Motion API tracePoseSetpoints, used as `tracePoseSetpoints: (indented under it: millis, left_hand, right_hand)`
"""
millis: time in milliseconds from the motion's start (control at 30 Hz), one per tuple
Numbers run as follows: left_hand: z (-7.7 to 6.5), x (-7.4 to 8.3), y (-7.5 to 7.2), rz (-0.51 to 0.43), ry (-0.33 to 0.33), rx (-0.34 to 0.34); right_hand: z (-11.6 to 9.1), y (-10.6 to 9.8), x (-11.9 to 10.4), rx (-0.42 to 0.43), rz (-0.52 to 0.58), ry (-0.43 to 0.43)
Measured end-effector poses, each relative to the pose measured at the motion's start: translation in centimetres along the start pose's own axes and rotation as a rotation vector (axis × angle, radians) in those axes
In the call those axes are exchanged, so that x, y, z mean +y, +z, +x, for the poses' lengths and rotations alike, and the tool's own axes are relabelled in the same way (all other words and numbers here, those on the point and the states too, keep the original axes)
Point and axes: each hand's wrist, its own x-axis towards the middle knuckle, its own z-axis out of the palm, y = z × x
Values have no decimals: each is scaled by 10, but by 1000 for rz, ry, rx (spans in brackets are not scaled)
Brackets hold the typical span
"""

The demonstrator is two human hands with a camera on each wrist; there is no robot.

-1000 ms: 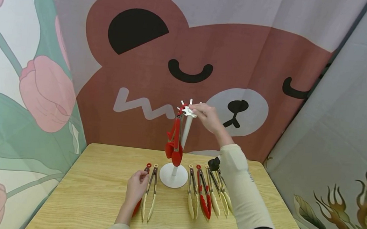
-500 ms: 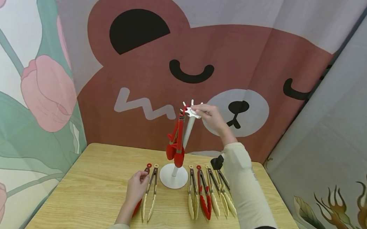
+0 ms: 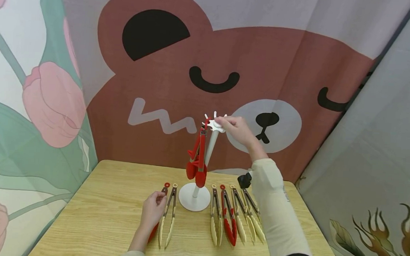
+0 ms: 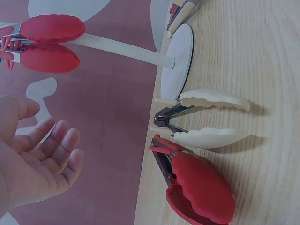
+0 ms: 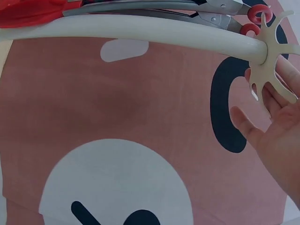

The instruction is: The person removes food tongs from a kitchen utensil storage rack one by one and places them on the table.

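The right hand (image 3: 238, 130) reaches up to the white multi-hook top (image 3: 215, 124) of a stand. Its fingers lie against that top, and in the right wrist view the thumb (image 5: 246, 126) is apart from it. Red-tipped tongs (image 3: 201, 159) hang from the stand's left side; two red rings (image 5: 258, 14) show on the hooks in the right wrist view. The left hand (image 3: 153, 207) is above the left end of the table, holding nothing, its fingers loosely bent in the left wrist view. Near it lie red tongs (image 4: 204, 183) and cream tongs (image 4: 213, 136).
The stand's round white base (image 3: 194, 198) sits on the wooden table (image 3: 98, 207). Right of it lies a row of tongs, including cream tongs (image 3: 214, 222) and red tongs (image 3: 229, 223). A patterned curtain (image 3: 148, 140) hangs behind the table.
The stand's top and the hanging tongs have shifted slightly right. The right hand and sleeve have moved a little right with them. The left hand stays in place.
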Motion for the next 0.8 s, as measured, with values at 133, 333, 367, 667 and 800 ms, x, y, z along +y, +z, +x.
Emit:
tracePoseSetpoints:
  millis: [133,333,367,667,800]
  left_hand:
    - [0,-1,1,-3,-4,-11]
    - [-1,0,1,-8,-14,-23]
    - [-1,0,1,-9,-16,-24]
    - [0,1,1,-8,-38,-46]
    - [0,3,2,-7,-31,-41]
  right_hand:
    - [-2,0,-7,-15,-34,57]
    - [-5,4,-8,4,-116,86]
    - [-6,5,-8,10,-114,85]
    - [-5,12,0,86,-44,-2]
    - [-5,14,3,111,-36,-15]
